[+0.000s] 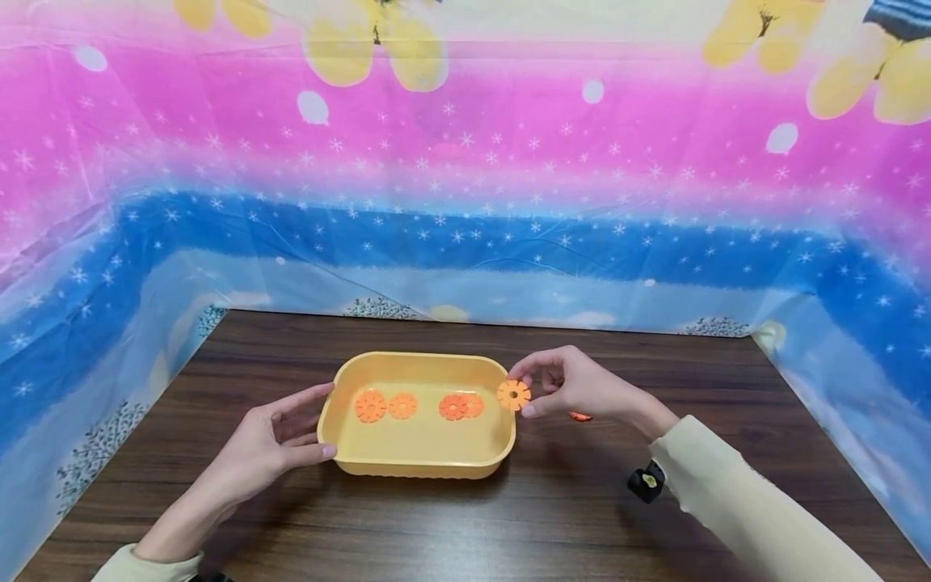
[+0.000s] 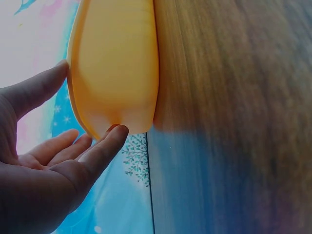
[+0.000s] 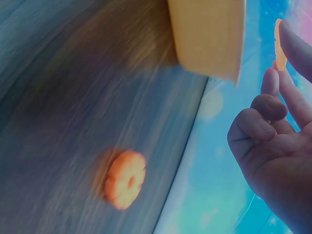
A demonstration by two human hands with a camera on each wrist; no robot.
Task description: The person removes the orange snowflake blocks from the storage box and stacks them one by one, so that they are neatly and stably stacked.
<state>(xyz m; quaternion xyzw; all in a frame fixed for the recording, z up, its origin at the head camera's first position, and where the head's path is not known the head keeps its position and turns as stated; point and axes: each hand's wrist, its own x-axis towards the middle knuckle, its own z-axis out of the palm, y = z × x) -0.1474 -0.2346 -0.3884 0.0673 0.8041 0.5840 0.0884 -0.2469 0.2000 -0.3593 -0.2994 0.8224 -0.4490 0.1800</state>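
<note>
A yellow tray (image 1: 422, 467) holds several orange flower-shaped discs (image 1: 371, 406), some overlapping. The left hand (image 1: 254, 453) touches the tray's left end with extended fingers and thumb; in the left wrist view that hand (image 2: 63, 161) rests its fingertips along the tray wall (image 2: 114, 63). At the tray's right end, the right hand (image 1: 575, 384) pinches a light orange disc (image 1: 514, 395) between thumb and fingers, level with the rim. The right wrist view shows the pinched disc (image 3: 279, 46) edge-on, the other fingers of the hand (image 3: 278, 131) curled.
Another orange disc (image 1: 579, 416) lies on the dark wooden table (image 1: 436, 533), right of the tray and partly below the right hand; the right wrist view shows this disc (image 3: 125, 180) too. A patterned pink and blue cloth (image 1: 465, 202) hangs behind and beside the table.
</note>
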